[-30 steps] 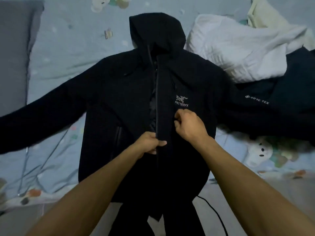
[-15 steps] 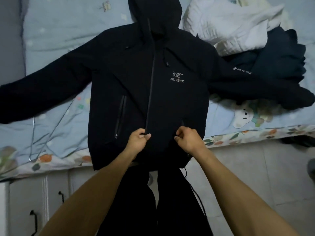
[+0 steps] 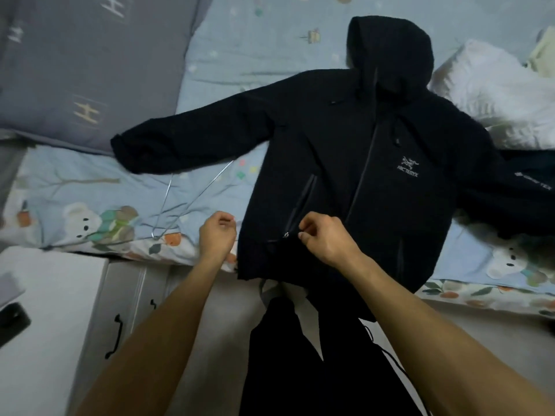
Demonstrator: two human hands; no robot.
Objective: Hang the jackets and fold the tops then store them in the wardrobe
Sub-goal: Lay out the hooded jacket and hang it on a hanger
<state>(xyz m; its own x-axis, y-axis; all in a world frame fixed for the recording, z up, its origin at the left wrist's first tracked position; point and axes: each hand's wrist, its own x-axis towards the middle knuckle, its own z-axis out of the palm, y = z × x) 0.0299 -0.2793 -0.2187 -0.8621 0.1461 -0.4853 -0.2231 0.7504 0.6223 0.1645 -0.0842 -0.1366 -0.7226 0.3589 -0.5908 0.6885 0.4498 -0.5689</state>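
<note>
A black hooded jacket [image 3: 375,181] lies face up on the bed, front zipped, sleeves spread to both sides, and its hem hangs over the bed's edge. My right hand [image 3: 326,240] is curled on the jacket's lower front, thumb and forefinger pinched together on the fabric beside the pocket zipper pull [image 3: 286,234]. Just off the jacket's side edge, my left hand [image 3: 217,235] hovers over the sheet with fingers curled and nothing visible in them. A few wire hangers [image 3: 180,202] lie on the sheet left of that hand.
A white garment [image 3: 495,94] and a dark navy one [image 3: 534,163] are piled at the right of the bed. A grey quilt [image 3: 90,55] covers the far left. A white cabinet [image 3: 51,295] with a black phone [image 3: 12,324] stands at lower left.
Both hands have left the centre zipper and shifted left; my left hand is now off the jacket, my right by the pocket. My view swung left, showing the hangers and cabinet.
</note>
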